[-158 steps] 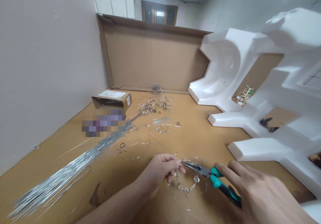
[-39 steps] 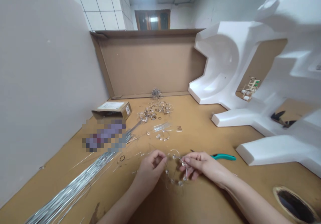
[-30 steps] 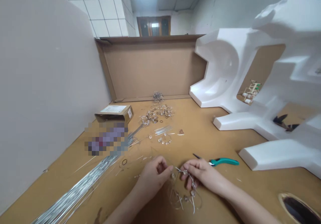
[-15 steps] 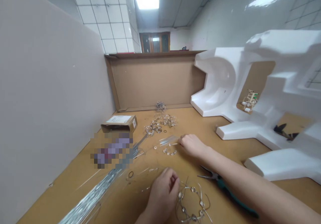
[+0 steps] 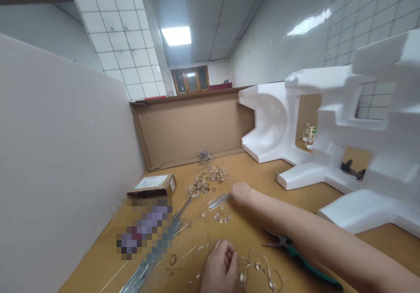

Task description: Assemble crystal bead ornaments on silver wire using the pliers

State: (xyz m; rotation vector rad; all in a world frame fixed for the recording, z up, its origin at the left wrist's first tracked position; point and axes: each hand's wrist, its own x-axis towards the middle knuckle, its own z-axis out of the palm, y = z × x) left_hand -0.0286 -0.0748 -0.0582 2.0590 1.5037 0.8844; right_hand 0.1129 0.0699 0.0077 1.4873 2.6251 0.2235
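My left hand (image 5: 219,264) rests low in the middle of the table with its fingers curled in; whatever it may grip is hidden. Just right of it lies a loop of thin wire with clear round beads (image 5: 257,266), cut off by the lower edge. Farther forward, my right hand (image 5: 241,194) is closed at the right end of a small bundle of short silvery wires (image 5: 218,202); its fingertips are too hidden to show what they pinch. A short curved row of clear beads (image 5: 223,218) lies below that bundle. Green-handled pliers (image 5: 290,247) sit under the right forearm.
Long silvery wires (image 5: 141,275) run along the left. Beyond them are a small cardboard box (image 5: 154,185) and a pixelated purple item (image 5: 147,227). Piles of beads and rings (image 5: 218,174) lie farther back. White moulded foam (image 5: 303,174) stands right; a cardboard wall (image 5: 193,124) closes the back.
The view has tilted up, so the table things sit lower in the picture. My right hand has drawn close against the short wires. My left hand stays curled beside the beaded loop.
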